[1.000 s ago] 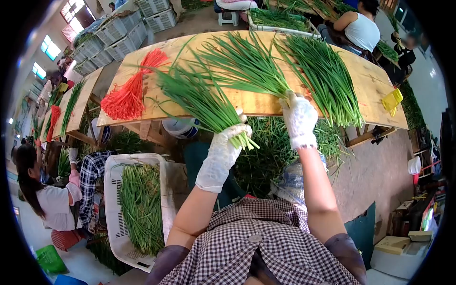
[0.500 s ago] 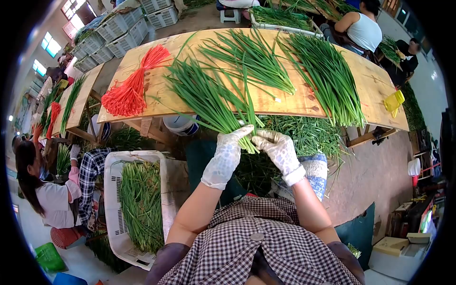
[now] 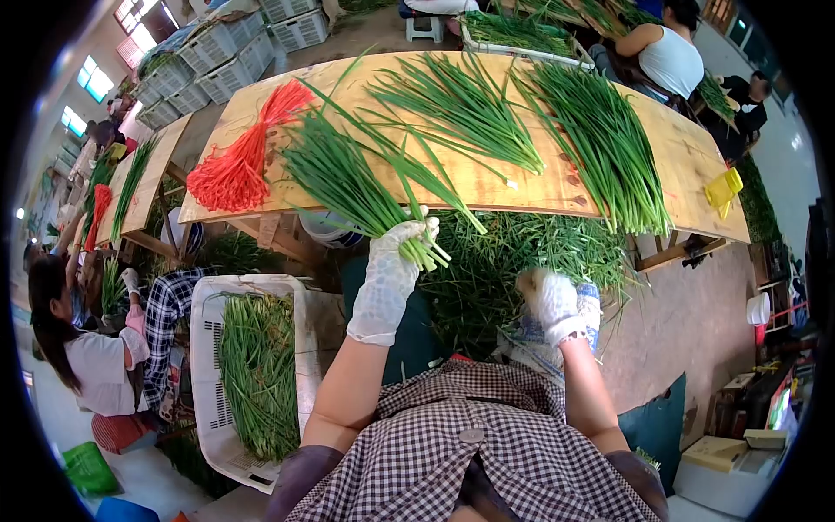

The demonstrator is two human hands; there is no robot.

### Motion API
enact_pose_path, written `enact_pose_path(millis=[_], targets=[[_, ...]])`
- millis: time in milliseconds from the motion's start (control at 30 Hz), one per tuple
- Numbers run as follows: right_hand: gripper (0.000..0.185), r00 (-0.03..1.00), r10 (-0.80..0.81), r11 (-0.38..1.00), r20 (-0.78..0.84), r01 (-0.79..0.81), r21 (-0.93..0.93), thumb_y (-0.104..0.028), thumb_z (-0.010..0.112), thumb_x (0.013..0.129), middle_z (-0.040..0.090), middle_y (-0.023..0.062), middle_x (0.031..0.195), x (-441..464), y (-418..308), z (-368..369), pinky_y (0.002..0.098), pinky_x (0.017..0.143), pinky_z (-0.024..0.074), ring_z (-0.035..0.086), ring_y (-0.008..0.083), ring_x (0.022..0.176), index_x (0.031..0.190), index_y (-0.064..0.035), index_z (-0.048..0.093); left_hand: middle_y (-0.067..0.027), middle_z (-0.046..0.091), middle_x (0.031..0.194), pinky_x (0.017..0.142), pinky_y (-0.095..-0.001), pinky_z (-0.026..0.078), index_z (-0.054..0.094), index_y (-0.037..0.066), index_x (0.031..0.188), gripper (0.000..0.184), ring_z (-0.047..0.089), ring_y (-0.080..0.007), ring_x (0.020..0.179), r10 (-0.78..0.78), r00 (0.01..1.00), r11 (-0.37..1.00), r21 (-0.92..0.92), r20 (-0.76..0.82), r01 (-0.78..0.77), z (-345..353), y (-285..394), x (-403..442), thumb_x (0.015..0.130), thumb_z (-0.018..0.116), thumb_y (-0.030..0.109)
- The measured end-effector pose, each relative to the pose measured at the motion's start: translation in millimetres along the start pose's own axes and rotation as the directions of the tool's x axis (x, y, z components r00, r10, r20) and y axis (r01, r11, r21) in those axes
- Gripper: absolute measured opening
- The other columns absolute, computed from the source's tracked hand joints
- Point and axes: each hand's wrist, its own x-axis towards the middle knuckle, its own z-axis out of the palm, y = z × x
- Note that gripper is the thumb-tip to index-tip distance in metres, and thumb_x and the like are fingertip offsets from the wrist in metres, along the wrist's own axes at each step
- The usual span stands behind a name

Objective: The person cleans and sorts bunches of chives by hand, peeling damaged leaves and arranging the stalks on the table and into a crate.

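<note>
My left hand, in a whitish glove, is closed round the stem ends of a bunch of green stalks, whose leaves lie over the table's front edge. My right hand, also gloved, is lower and to the right, in front of the loose greens under the table; motion blurs its fingers. A few loose stalks lie beside the held bunch. Further right on the wooden table are a smaller pile and a larger pile of stalks. Red ties lie at the left.
A white crate of greens stands at my left. Loose cuttings are heaped below the table. A yellow object sits at the table's right end. One person sits at the left, others beyond the table. Crates are stacked behind.
My left hand has moved left with the bunch. My right hand has come away from the bunch, down and to the right. Some stalks near the bunch now lie apart from it on the table.
</note>
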Motion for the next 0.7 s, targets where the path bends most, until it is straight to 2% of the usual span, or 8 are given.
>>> enact_pose_path(millis=[67, 267, 333, 467, 500, 533, 600, 700], targets=[[0.029, 0.929, -0.095, 0.953, -0.359, 0.188, 0.236, -0.037, 0.057, 0.087, 0.066, 0.0130, 0.080, 22.6, -30.8, -17.0, 0.0369, 0.059, 0.0514, 0.065, 0.0293, 0.067, 0.090, -0.0097, 0.068, -0.0107, 0.059, 0.090, 0.069, -0.0321, 0.047, 0.056, -0.005, 0.097, 0.018, 0.057, -0.0202, 0.074, -0.033, 0.999, 0.999, -0.030, 0.029, 0.034, -5.1, -10.9, 2.2, 0.080, 0.059, 0.000], [0.032, 0.968, -0.002, 0.912, -0.252, 0.105, 0.398, -0.038, 0.069, 0.076, 0.067, 0.0132, 0.076, 74.6, -103.6, -16.2, 0.0357, 0.067, 0.0516, 0.065, 0.0289, 0.073, 0.091, -0.0100, 0.070, -0.0102, 0.064, 0.083, 0.056, -0.0270, 0.049, 0.063, -0.003, 0.095, 0.014, 0.058, -0.0162, 0.063, 0.079, 0.929, 0.991, 0.132, -0.362, -0.033, 22.7, -31.3, 15.9, 0.082, 0.064, 0.000], [0.018, 0.991, -0.102, 0.412, 0.087, -0.038, 0.911, -0.016, 0.063, 0.082, 0.068, 0.0079, 0.072, 66.4, -102.1, -9.1, 0.0254, 0.059, 0.0496, 0.064, 0.0146, 0.064, 0.087, -0.0004, 0.068, -0.0107, 0.065, 0.082, 0.055, -0.0278, 0.050, 0.064, -0.003, 0.095, 0.014, 0.059, -0.0160, 0.063, -0.031, 0.944, 0.985, 0.148, -0.328, 0.084, 21.6, -26.4, 18.2, 0.081, 0.064, -0.001], [0.009, 0.988, -0.009, 0.103, 0.156, -0.155, 0.983, -0.004, 0.059, 0.084, 0.066, 0.0066, 0.075, 29.2, -69.1, 1.4, 0.0202, 0.055, 0.0479, 0.058, 0.0088, 0.061, 0.081, 0.0022, 0.065, -0.0111, 0.064, 0.081, 0.050, -0.0253, 0.049, 0.061, -0.002, 0.091, 0.016, 0.059, -0.0166, 0.061, 0.056, 0.926, 0.992, 0.123, -0.372, -0.011, 30.8, -28.8, 6.3, 0.076, 0.066, -0.007], [0.013, 0.976, 0.055, 0.174, 0.211, -0.218, 0.960, -0.009, 0.058, 0.086, 0.067, 0.0107, 0.075, 15.4, -61.8, -1.5, 0.0199, 0.059, 0.0485, 0.060, 0.0089, 0.063, 0.077, -0.0015, 0.065, -0.0114, 0.064, 0.082, 0.050, -0.0249, 0.048, 0.060, -0.002, 0.092, 0.018, 0.060, -0.0166, 0.062, 0.105, 0.934, 0.986, 0.157, -0.341, -0.053, 28.4, -26.0, 6.0, 0.076, 0.066, -0.008], [0.017, 0.944, -0.076, 0.773, 0.322, -0.148, 0.617, -0.015, 0.058, 0.088, 0.067, 0.0151, 0.078, 10.9, -38.9, -6.5, 0.0213, 0.065, 0.0509, 0.064, 0.0114, 0.069, 0.084, -0.0011, 0.067, -0.0117, 0.064, 0.083, 0.050, -0.0244, 0.048, 0.059, -0.002, 0.093, 0.021, 0.060, -0.0166, 0.063, 0.153, 0.940, 0.977, 0.190, -0.305, -0.097, 25.5, -20.8, 6.6, 0.075, 0.066, -0.009], [0.024, 0.945, -0.137, 0.988, 0.296, 0.110, 0.106, -0.021, 0.058, 0.090, 0.067, 0.0183, 0.082, -1.8, -10.1, 4.8, 0.0234, 0.067, 0.0521, 0.066, 0.0141, 0.073, 0.092, 0.0006, 0.068, -0.0111, 0.063, 0.084, 0.051, -0.0245, 0.048, 0.057, -0.001, 0.094, 0.023, 0.061, -0.0164, 0.066, 0.105, 0.947, 0.976, 0.217, -0.305, -0.038, 34.0, -17.0, 0.0, 0.075, 0.066, -0.010], [0.030, 0.992, -0.043, 0.472, 0.118, -0.084, 0.878, -0.026, 0.056, 0.091, 0.069, 0.0136, 0.088, 6.5, -20.3, 0.8, 0.0243, 0.069, 0.0520, 0.066, 0.0150, 0.076, 0.103, 0.0004, 0.065, -0.0091, 0.062, 0.087, 0.056, -0.0248, 0.051, 0.057, 0.002, 0.097, 0.028, 0.063, -0.0169, 0.073, 0.129, 0.981, 0.974, 0.204, -0.145, -0.098, 48.4, -26.7, -5.3, 0.075, 0.065, -0.012]])
